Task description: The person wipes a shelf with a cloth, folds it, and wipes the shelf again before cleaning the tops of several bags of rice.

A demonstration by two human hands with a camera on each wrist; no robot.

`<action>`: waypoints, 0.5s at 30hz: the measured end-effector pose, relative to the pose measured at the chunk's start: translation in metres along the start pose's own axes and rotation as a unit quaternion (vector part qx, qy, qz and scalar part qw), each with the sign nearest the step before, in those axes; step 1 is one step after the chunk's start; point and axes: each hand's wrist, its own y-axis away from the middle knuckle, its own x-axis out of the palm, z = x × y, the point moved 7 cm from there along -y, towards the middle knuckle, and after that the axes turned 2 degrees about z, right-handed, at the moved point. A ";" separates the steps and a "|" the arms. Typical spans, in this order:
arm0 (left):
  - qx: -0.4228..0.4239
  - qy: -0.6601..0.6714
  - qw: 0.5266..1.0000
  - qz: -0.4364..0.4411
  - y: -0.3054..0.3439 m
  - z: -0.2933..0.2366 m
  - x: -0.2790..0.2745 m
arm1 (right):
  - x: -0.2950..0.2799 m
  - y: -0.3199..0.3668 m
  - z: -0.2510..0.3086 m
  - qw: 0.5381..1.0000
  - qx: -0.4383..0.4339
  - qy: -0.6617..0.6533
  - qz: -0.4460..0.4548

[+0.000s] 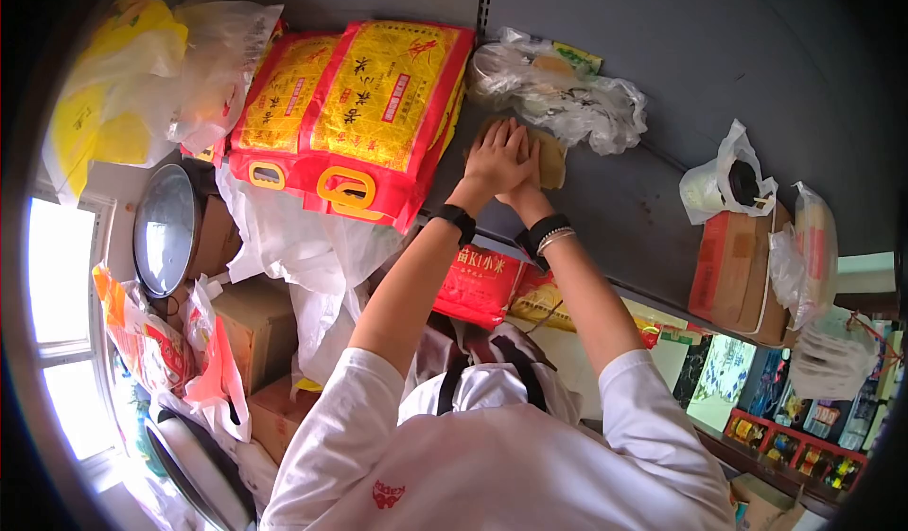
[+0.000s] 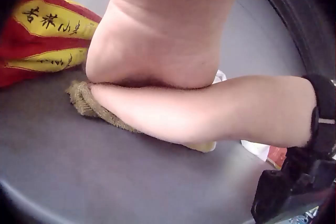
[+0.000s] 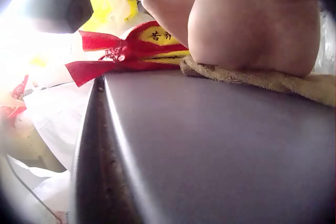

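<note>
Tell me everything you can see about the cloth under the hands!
The cloth is brownish-tan, with a rough, woven-looking surface, a bit like a towel. It is folded or bunched, with a thick, rolled-looking edge showing in the wrist views. It lies on the grey shelf, near the red-and-yellow bags and a see-through plastic bag. The left hand and right hand overlap on top, hiding much of it, so I can't tell its full shape.

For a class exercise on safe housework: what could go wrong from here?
The left hand or right hand might nudge the red-and-yellow bags alongside; these seem to jut past the edge of the shelf, so one could fall. The cloth might catch the plastic bag beside it.
</note>
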 end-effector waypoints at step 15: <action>-0.045 0.027 0.999 0.006 -0.025 0.007 -0.011 | -0.012 -0.013 -0.008 0.999 0.026 -0.021 -0.011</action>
